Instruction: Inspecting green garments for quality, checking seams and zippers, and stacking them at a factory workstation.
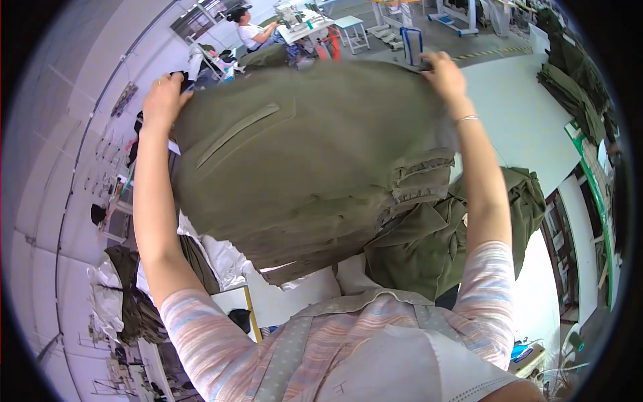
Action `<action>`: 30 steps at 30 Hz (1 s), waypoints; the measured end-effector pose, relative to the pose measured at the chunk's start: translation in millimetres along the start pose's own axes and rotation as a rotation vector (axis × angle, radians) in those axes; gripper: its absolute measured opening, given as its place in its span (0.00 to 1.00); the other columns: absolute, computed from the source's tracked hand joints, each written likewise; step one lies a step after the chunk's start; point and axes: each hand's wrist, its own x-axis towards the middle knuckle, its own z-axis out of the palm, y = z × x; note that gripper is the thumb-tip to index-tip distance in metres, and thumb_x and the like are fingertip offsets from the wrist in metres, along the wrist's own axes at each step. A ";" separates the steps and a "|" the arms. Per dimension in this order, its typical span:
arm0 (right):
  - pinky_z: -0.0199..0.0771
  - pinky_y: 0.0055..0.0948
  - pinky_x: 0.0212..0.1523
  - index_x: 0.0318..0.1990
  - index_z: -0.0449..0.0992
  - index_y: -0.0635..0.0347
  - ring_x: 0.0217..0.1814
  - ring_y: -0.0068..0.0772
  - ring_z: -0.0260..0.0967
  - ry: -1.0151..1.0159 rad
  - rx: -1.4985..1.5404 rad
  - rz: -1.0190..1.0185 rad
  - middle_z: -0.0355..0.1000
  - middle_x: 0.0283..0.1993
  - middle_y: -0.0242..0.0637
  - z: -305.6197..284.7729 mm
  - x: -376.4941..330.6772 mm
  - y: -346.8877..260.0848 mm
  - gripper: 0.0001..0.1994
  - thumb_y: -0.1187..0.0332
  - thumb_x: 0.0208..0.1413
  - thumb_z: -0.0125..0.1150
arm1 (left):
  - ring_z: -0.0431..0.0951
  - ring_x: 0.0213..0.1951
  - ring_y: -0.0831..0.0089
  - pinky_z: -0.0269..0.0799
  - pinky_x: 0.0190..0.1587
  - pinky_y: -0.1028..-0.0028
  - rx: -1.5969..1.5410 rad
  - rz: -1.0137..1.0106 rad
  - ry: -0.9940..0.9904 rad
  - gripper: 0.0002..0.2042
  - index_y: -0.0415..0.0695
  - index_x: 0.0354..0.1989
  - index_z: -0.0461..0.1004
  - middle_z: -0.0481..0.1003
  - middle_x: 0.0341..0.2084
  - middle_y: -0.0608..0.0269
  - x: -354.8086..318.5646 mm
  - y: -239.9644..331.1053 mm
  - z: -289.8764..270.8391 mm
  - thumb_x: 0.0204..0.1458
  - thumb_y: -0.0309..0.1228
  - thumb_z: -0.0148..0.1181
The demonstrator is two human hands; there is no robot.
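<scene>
Both my arms are raised and hold up an olive-green garment piece (321,134), stretched wide between them. It has a long slanted welt pocket on its left part and a gathered, ruffled lower edge. My left hand (163,100) grips its upper left corner, with the fingers closed over the edge. At the upper right corner, my right hand (445,79) pinches the cloth, partly blurred. Beneath the raised piece, to the right, a heap of the same olive fabric (429,251) lies on the white table (536,288).
A grey-green tabletop (519,110) extends at the right, with dark garments (573,100) piled past it. On the left hang dark clothes and white plastic (104,288). Another person (253,30) sits at a sewing machine (291,17) at the far side, near a small stool (351,32).
</scene>
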 end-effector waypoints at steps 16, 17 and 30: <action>0.70 0.29 0.34 0.41 0.74 0.60 0.33 0.34 0.71 0.178 -0.002 0.310 0.70 0.34 0.42 -4.3 -169.3 41.1 0.10 0.70 0.52 0.61 | 0.59 0.63 0.63 0.50 0.64 0.69 -0.716 0.323 -0.207 0.24 0.39 0.61 0.61 0.63 0.60 0.53 -89.3 88.4 -10.5 0.62 0.41 0.41; 0.70 0.29 0.34 0.41 0.74 0.60 0.33 0.34 0.71 0.157 -0.019 0.333 0.70 0.34 0.42 -12.8 -195.1 52.6 0.10 0.70 0.52 0.61 | 0.60 0.62 0.62 0.51 0.64 0.69 -0.694 0.311 -0.185 0.23 0.38 0.61 0.62 0.64 0.59 0.53 -88.6 92.8 -14.3 0.62 0.40 0.41; 0.71 0.30 0.34 0.41 0.75 0.59 0.32 0.36 0.71 -0.265 0.343 0.950 0.72 0.35 0.40 -81.9 -508.3 -28.8 0.11 0.72 0.48 0.62 | 0.63 0.59 0.54 0.61 0.58 0.63 -0.941 1.070 -0.237 0.30 0.38 0.60 0.58 0.62 0.58 0.46 -207.1 475.8 56.2 0.50 0.36 0.59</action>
